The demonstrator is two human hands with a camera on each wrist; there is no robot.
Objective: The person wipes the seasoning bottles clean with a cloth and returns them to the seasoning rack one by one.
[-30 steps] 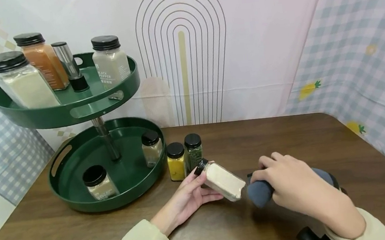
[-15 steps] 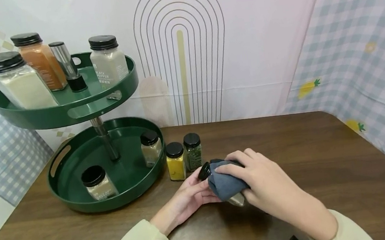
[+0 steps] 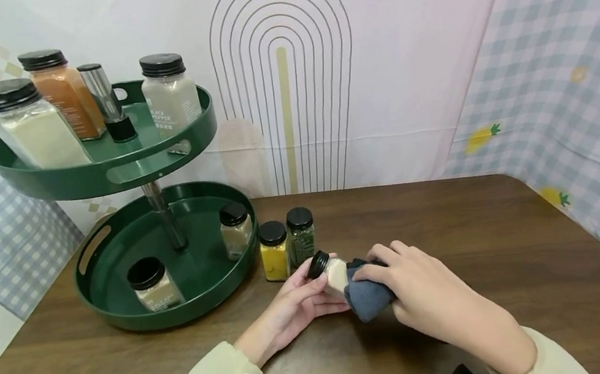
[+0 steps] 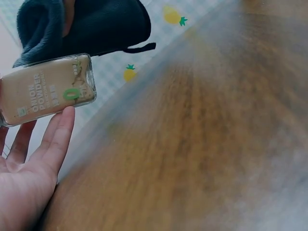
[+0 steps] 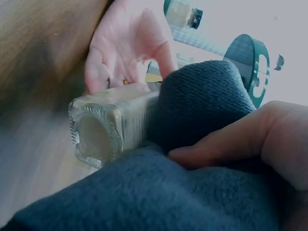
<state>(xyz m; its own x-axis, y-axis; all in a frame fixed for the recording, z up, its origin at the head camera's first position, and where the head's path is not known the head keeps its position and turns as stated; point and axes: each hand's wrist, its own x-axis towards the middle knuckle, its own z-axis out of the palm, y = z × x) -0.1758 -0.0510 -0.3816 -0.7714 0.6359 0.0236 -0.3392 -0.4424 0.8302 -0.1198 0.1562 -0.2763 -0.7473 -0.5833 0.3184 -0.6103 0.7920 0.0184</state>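
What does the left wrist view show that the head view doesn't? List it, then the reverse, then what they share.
Left wrist only: the words "ONION POWDER" and a green mark on the held jar, and a thin dark strip at the edge of the cloth.

Head only: the two-tier green stand with its jars and metal cylinder, the yellow jar, the green-herb jar and the held jar's black lid.

Both: the held jar, the cloth, the left hand, the right hand (partly, in the wrist view), the wooden tabletop and the checked fabric.
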